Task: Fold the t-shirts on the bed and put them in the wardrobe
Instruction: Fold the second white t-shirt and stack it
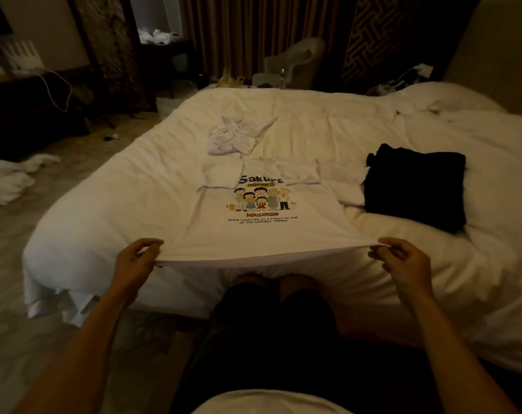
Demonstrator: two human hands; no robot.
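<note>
A white t-shirt [262, 231] with a cartoon family print lies face up on the white bed [134, 186], collar away from me. My left hand [137, 261] pinches the left corner of its hem, lifted off the bed edge. My right hand [403, 261] pinches the right corner, and the hem is stretched between them. A crumpled white t-shirt [236, 137] lies beyond the collar. A folded black t-shirt [416, 186] rests to the right on the bed.
White cloth [11, 177] lies on the floor at the left. A dark desk [29, 94] with cables stands at the far left. A pale chair [295, 62] and curtains stand behind the bed. Rumpled duvet and pillows [463, 115] fill the right side. No wardrobe is in view.
</note>
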